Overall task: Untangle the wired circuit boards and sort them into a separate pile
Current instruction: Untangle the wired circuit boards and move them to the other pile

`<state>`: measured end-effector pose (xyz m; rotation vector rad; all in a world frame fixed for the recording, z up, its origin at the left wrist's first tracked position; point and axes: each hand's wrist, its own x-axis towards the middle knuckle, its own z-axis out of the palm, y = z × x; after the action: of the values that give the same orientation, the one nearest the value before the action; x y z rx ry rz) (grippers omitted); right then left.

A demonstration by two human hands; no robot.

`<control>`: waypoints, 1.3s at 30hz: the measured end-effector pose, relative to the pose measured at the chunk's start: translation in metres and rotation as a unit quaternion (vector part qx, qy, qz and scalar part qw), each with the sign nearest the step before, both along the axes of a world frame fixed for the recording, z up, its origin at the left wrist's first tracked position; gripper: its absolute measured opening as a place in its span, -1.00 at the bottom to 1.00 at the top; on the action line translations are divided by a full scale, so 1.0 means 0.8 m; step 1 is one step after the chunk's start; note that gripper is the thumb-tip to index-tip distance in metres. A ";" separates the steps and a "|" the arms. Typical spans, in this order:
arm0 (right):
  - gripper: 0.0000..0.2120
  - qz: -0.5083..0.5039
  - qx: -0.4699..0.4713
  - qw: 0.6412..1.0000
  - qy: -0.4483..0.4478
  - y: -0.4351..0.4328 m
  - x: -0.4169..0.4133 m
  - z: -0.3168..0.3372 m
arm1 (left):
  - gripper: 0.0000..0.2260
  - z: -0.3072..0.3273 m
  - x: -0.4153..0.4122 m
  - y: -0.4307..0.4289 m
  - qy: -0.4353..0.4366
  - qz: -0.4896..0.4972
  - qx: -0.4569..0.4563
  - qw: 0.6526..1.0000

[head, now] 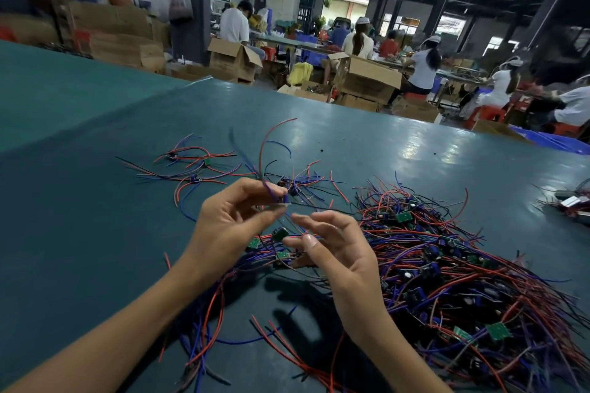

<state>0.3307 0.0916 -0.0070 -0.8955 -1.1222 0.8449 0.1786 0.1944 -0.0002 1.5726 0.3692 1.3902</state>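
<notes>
A large tangled heap of small circuit boards with red, blue and black wires [447, 265] covers the right side of the green table [95, 217]. A few separated wired boards [194, 169] lie spread out at the far left. My left hand [233, 220] pinches a bundle of blue and red wires [271, 188] between thumb and fingertips, raised above the table; the wires curve up and away. My right hand [332, 249] hovers just right of it, fingers loosely curled, holding nothing that I can see. A small green board [281, 234] hangs between the two hands.
Loose red and blue wires [204, 329] trail under my left forearm. Another small wire cluster [297, 182] lies beyond my hands. A second object with wires [571, 201] sits at the right edge. Cardboard boxes [367, 76] and seated workers [421, 67] fill the room behind the table.
</notes>
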 end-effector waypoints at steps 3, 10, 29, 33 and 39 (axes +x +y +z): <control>-0.79 0.014 -0.039 0.997 0.066 0.001 -0.008 0.008 | -0.84 -0.008 -0.002 -0.002 0.077 0.069 0.185 0.977; -0.79 0.010 -0.079 0.985 0.156 0.008 -0.004 0.031 | -0.80 -0.009 -0.005 -0.005 0.127 0.115 0.327 0.930; -0.85 -0.020 -0.173 0.956 -0.236 0.025 0.009 0.191 | -0.64 -0.043 -0.024 0.045 0.524 0.070 0.190 0.828; -0.81 -0.016 -0.132 0.935 -0.328 0.021 0.013 0.233 | -0.61 -0.035 -0.026 0.035 0.461 0.058 0.164 0.870; -0.80 -0.008 -0.147 0.938 -0.313 0.021 0.003 0.220 | -0.46 -0.002 -0.013 0.001 0.144 -0.183 -0.031 0.972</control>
<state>0.3333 0.1085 0.1693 -1.4878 -1.5536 0.7412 0.1680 0.1953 -0.0021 1.6942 0.2733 0.8656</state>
